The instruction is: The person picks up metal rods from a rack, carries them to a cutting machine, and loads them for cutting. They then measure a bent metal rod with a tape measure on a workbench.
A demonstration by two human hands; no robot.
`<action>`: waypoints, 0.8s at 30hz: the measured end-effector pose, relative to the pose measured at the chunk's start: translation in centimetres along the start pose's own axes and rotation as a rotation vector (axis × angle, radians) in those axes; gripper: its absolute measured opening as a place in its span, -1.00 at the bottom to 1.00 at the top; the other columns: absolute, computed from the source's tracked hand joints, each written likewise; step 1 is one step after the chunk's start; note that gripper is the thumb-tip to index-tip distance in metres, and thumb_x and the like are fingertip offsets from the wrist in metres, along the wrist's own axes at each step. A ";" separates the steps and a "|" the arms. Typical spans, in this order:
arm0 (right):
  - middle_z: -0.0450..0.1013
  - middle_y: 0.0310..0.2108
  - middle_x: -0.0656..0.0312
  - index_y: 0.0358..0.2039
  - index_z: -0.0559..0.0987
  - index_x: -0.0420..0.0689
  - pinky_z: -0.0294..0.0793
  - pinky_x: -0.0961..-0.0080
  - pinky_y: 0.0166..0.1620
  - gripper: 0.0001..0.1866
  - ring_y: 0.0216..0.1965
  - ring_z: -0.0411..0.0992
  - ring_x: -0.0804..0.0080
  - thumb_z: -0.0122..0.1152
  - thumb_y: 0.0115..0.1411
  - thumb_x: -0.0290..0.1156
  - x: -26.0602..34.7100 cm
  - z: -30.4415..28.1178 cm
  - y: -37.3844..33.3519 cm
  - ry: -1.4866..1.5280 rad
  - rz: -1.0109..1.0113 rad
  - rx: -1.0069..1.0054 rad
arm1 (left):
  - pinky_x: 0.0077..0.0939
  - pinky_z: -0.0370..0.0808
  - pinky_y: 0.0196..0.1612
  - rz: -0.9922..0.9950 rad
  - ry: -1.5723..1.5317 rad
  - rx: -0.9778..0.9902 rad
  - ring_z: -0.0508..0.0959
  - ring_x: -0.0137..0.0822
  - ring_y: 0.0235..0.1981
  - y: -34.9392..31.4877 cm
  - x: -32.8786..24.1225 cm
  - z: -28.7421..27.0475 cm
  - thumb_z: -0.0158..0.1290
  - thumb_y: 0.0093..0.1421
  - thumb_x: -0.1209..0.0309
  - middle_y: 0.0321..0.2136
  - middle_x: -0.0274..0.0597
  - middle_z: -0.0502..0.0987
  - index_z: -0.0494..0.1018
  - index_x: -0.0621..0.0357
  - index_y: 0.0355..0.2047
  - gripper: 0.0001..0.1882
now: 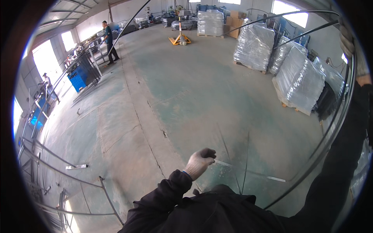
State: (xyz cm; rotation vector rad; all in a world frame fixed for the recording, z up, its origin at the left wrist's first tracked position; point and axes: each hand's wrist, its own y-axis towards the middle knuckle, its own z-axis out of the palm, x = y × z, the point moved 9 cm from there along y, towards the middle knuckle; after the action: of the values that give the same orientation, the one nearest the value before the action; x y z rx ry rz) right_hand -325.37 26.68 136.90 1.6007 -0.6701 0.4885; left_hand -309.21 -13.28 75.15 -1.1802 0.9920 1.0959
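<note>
Near the bottom centre, my left hand [200, 161], in a pale glove with dark fingertips, is held out low with its fingers curled. A thin pale strip [223, 163] runs right from beside its fingertips; whether the hand grips it I cannot tell. At the upper right edge my right hand [347, 40], gloved and raised, is closed round long thin dark metal rods [347, 103]. These rods bow down along the right side towards my body, and others reach left from the hand. Part of the right hand lies in the dark rim.
Plastic-wrapped pallet loads [254, 44] stand along the right, with a yellow pallet jack [180, 38] farther back. At the left are a curved metal frame [72, 176], blue crates [77, 79] and a standing person [108, 42]. Another person [48, 86] is beyond. Cracks cross the concrete floor [186, 97].
</note>
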 end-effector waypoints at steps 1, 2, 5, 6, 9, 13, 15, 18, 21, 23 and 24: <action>0.34 -0.32 0.35 0.13 0.55 -0.24 0.35 0.50 -0.35 -0.60 -0.45 0.27 0.51 0.12 0.57 -0.15 -2.3 1.2 2.1 0.003 -0.016 -0.007 | -0.40 0.61 0.15 0.012 -0.051 -0.008 0.69 -0.28 0.03 2.2 -0.7 -1.6 0.16 0.32 0.51 0.03 -0.02 0.72 0.54 0.44 0.20 -0.55; 0.32 -0.36 0.37 0.12 0.55 -0.24 0.33 0.52 -0.38 -0.62 -0.48 0.25 0.54 0.11 0.58 -0.16 -4.6 2.6 4.2 0.011 -0.029 -0.018 | -0.39 0.61 0.15 0.037 -0.104 -0.016 0.69 -0.27 0.03 4.5 -1.2 -3.3 0.16 0.33 0.52 0.03 -0.02 0.72 0.54 0.44 0.20 -0.56; 0.26 -0.47 0.43 0.09 0.54 -0.24 0.26 0.57 -0.49 -0.65 -0.60 0.17 0.61 0.09 0.61 -0.18 -13.0 7.2 10.3 0.004 -0.062 0.023 | -0.33 0.64 0.17 -0.038 -0.106 -0.060 0.70 -0.23 0.03 11.0 0.0 -9.4 0.18 0.34 0.56 0.05 0.01 0.69 0.52 0.45 0.21 -0.56; 0.24 -0.50 0.45 0.08 0.54 -0.24 0.24 0.58 -0.52 -0.65 -0.63 0.15 0.64 0.09 0.62 -0.18 -16.7 7.8 12.1 0.023 -0.034 -0.077 | -0.31 0.65 0.18 -0.065 -0.068 -0.090 0.71 -0.21 0.03 13.0 0.8 -11.9 0.18 0.34 0.58 0.06 0.01 0.68 0.51 0.45 0.21 -0.56; 0.25 -0.54 0.46 -0.02 0.58 -0.22 0.17 0.57 -0.54 -0.67 -0.65 0.15 0.65 0.15 0.58 -0.16 -29.2 9.5 17.7 -0.009 0.057 -0.222 | -0.35 0.66 0.08 -0.155 -0.087 -0.203 0.72 -0.24 -0.05 19.6 3.3 -19.6 0.19 0.32 0.58 -0.01 -0.01 0.70 0.54 0.43 0.18 -0.58; 0.31 -0.57 0.47 -0.23 0.67 -0.17 0.15 0.53 -0.51 -0.55 -0.62 0.21 0.62 0.35 0.45 0.03 -45.0 11.8 26.2 -0.271 0.218 -0.366 | -0.40 0.65 -0.01 -0.180 0.038 -0.392 0.72 -0.28 -0.14 28.0 2.8 -31.8 0.18 0.29 0.60 -0.07 -0.04 0.72 0.56 0.42 0.13 -0.61; 0.38 -0.59 0.42 -0.35 0.69 -0.15 0.22 0.49 -0.47 -0.49 -0.60 0.27 0.58 0.41 0.39 0.11 -52.4 14.5 29.0 -0.340 0.342 -0.464 | -0.41 0.65 -0.04 -0.182 0.048 -0.469 0.72 -0.28 -0.17 30.7 1.8 -37.9 0.17 0.28 0.61 -0.09 -0.04 0.73 0.56 0.41 0.12 -0.61; 0.49 -0.55 0.32 -0.36 0.71 -0.19 0.30 0.48 -0.45 -0.47 -0.57 0.36 0.53 0.47 0.36 0.10 -59.4 21.8 32.5 -0.395 0.296 -0.534 | -0.39 0.66 -0.06 -0.134 -0.071 -0.588 0.72 -0.21 -0.22 33.3 0.6 -46.8 0.16 0.28 0.61 -0.16 -0.03 0.71 0.57 0.41 0.07 -0.66; 0.59 -0.47 0.19 -0.34 0.71 -0.27 0.39 0.48 -0.42 -0.49 -0.53 0.45 0.48 0.46 0.38 0.02 -64.6 31.6 34.9 -0.294 0.230 -0.508 | -0.31 0.71 -0.16 -0.295 -0.223 -0.789 0.73 -0.17 -0.29 35.2 3.2 -55.1 0.12 0.27 0.62 -0.21 0.00 0.70 0.57 0.40 0.04 -0.68; 0.63 -0.42 0.14 -0.32 0.71 -0.32 0.42 0.46 -0.42 -0.50 -0.51 0.48 0.44 0.44 0.41 -0.03 -67.8 38.5 36.4 -0.236 0.196 -0.569 | -0.27 0.72 -0.22 -0.403 -0.258 -0.871 0.73 -0.15 -0.33 37.3 5.8 -59.6 0.10 0.25 0.63 -0.24 0.01 0.69 0.57 0.40 0.02 -0.68; 0.64 -0.40 0.12 -0.31 0.71 -0.34 0.43 0.45 -0.42 -0.51 -0.51 0.49 0.42 0.43 0.42 -0.05 -69.5 42.1 37.1 -0.179 0.207 -0.591 | -0.32 0.67 -0.31 -0.477 -0.285 -0.872 0.71 -0.19 -0.40 39.0 7.4 -61.6 0.12 0.26 0.62 -0.28 0.00 0.69 0.55 0.43 0.07 -0.64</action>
State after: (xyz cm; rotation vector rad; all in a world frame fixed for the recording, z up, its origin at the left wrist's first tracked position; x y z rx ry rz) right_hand -404.45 -7.25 112.77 1.0267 -1.0157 0.2597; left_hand -347.38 -71.69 52.71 -1.7623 -0.0523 1.2810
